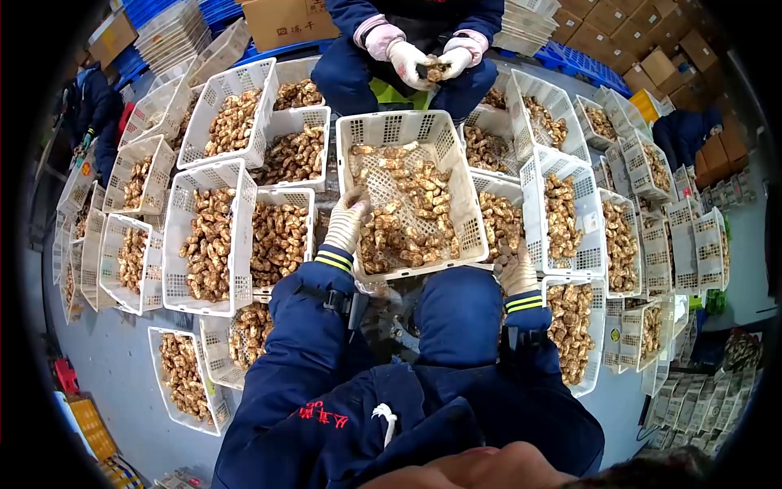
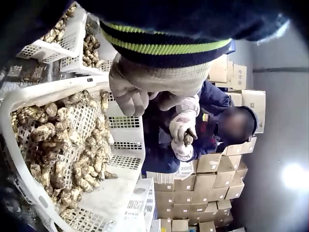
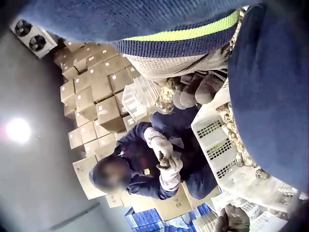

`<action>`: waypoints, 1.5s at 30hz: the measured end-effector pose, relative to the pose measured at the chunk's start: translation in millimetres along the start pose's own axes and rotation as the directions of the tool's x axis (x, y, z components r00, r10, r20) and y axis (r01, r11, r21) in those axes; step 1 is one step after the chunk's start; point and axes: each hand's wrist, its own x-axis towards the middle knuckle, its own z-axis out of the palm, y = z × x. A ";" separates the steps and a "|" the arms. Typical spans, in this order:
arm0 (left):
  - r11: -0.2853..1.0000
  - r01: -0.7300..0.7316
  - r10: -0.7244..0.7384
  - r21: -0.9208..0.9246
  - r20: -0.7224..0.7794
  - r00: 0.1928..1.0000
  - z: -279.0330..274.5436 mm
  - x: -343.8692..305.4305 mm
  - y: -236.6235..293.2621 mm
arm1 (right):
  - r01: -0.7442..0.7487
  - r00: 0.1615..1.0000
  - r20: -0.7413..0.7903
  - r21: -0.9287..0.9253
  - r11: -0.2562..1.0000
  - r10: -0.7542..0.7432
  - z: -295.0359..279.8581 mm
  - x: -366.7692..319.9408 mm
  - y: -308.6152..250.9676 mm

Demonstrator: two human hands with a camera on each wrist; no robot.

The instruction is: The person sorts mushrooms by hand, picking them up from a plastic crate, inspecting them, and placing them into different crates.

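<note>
My left hand, in a pale knitted glove with greyish fingers, is at the left rim of a white plastic crate. Its fingers are loosely bent, with no held item showing in the left wrist view. Knobbly brown-and-cream mushrooms lie in that crate, heaped towards its near and right sides, with its perforated floor showing between them. On the other side, my gloved right hand is beside the crate's near right corner, fingers relaxed and bent. More mushrooms fill a crate just beyond it.
White crates of mushrooms crowd both sides, such as a tilted one at left and another at right. Opposite sits a person whose gloved hands hold a mushroom. Cardboard boxes and blue pallets stand behind.
</note>
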 end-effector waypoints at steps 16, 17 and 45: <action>0.997 0.020 -0.018 0.077 -0.029 0.999 6.9 -6.7 6.0 | 0.267 0.962 0.075 -0.066 0.962 -0.262 -9.2 6.8 8.1; 0.997 0.018 -0.016 0.073 -0.024 1.000 7.1 -7.9 6.8 | 0.289 0.956 0.074 -0.095 0.953 -0.282 -7.8 6.3 7.6; 0.998 0.021 -0.019 0.062 -0.025 1.000 8.4 -9.7 9.4 | 0.338 0.940 0.057 -0.306 0.890 -0.337 6.5 -6.4 5.4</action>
